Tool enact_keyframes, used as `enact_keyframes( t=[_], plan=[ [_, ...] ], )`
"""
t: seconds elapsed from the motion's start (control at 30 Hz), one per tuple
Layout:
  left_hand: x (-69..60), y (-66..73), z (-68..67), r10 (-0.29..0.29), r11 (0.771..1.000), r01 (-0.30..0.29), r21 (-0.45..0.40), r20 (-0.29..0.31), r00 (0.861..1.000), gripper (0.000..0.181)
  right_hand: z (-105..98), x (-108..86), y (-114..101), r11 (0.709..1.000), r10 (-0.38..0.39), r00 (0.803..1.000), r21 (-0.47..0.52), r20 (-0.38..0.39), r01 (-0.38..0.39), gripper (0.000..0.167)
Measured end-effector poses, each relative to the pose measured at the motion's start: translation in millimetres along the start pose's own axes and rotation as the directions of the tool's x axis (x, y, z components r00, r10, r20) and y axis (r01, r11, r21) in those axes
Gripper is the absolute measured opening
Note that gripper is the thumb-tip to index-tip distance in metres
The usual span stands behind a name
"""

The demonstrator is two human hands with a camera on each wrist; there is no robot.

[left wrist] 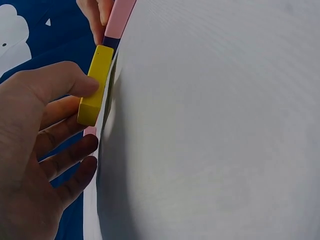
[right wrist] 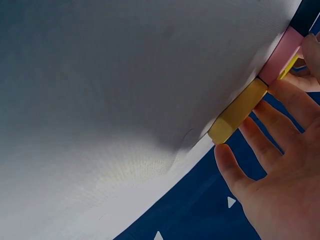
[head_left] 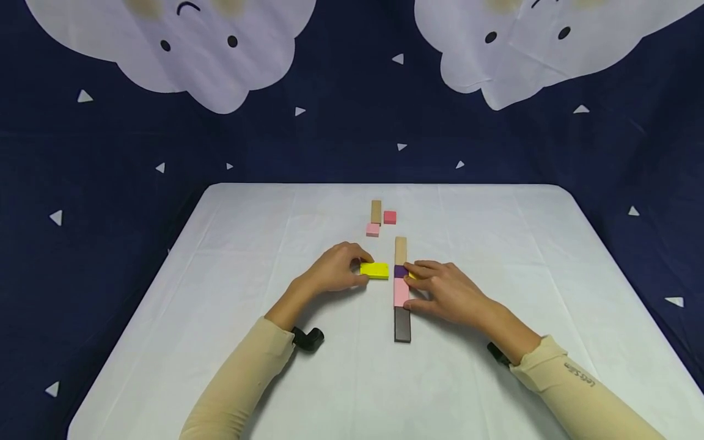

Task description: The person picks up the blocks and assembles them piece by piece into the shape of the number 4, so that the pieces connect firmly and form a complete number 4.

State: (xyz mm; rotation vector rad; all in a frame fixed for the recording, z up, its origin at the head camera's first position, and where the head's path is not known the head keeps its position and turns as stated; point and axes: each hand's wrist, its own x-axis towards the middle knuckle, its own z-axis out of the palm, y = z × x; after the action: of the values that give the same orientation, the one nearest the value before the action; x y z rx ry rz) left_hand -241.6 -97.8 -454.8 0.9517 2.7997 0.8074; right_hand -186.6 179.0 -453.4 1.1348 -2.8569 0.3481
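Left hand [left wrist: 30,110] clamped on yellow block [left wrist: 100,67], right hand [right wrist: 290,170] spread against golden block [right wrist: 239,111] plain only from right wrist.

Yellow block [head_left: 376,271], purple block [head_left: 400,272]

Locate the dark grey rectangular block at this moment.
In the head view, the dark grey block lies right of centre on the white table, at the near end of the light pink rectangular block, below and left of the right hand.

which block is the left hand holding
The yellow block pinched by the left hand; it is left of the row, unlike the pink block and black block.
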Motion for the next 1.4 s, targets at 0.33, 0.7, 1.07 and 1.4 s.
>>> enact_keyframes(
  t=[0.33, 0.7, 1.07, 1.4],
  plan=[
    [6.3, 4.0, 7.0, 0.007, 1.000, -0.007, 0.028, 0.014, 1.000, 0.035, 0, -0.2, 1, 1.000, -0.016, 1.000, 0.008, -0.021, 0.016, 0.062],
    [6.7, 4.7, 9.1, -0.007, 0.999, 0.007, 0.031, 0.017, 1.000, 0.035, 0, 0.4, 1, 1.000, -0.016, 1.000, 0.006, -0.017, 0.016, 0.061],
    [9.3, 1.5, 1.4, -0.032, 0.999, 0.031, -0.029, -0.040, 0.999, 0.046, 1, 1.3, 2, 1.000, -0.023, 1.000, -0.006, -0.020, 0.023, 0.062],
    [21.9, -9.6, -3.0, -0.110, 0.987, 0.132, 0.096, -0.205, 0.973, 0.038, 0, -1.2, 1, 1.000, -0.017, 1.000, 0.006, -0.013, 0.017, 0.060]
  ],
)
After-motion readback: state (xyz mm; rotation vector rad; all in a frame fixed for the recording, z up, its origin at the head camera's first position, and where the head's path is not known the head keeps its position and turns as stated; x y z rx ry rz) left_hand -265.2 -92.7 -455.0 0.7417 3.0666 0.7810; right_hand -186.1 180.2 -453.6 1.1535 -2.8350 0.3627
